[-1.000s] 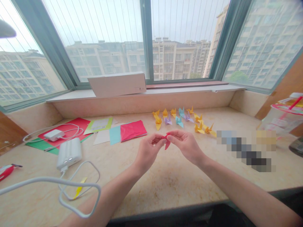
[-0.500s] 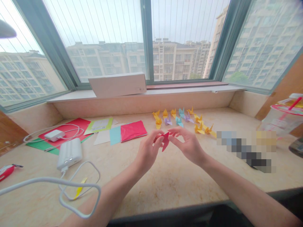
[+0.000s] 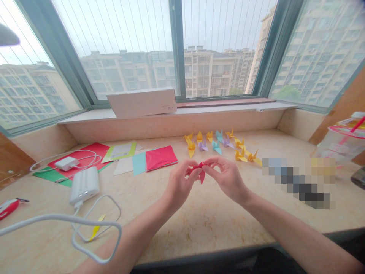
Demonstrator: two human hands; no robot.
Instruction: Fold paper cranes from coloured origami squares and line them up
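Nearest of all, well in front of the red paper stack (image 3: 161,158), the stone counter (image 3: 216,228) is ending in a long front edge, its surface giving room between the two forearms (image 3: 148,224). Left of the stack and nearer, a white cable (image 3: 57,217) is looping about, a yellow tag (image 3: 97,228) showing beside it. And here are the hands! Just right of the stack and slightly nearer, the left hand (image 3: 182,180) is pinching the folded red paper (image 3: 202,176) between thumb and fingers, one point hanging down; the right hand (image 3: 225,173) is curling its fingertips at the other side, though whether they're gripping I can't tell. Left of the stack, a white power bank (image 3: 84,186) is lying. Right of the stack and farther back, paper cranes (image 3: 216,147) are crowding the stone. Left and behind, a lime-bordered packet (image 3: 119,151) is carrying print too small to read. Farthest, behind the stack, a white box (image 3: 142,103) is showing tiny lettering at its lower right, equally unreadable.
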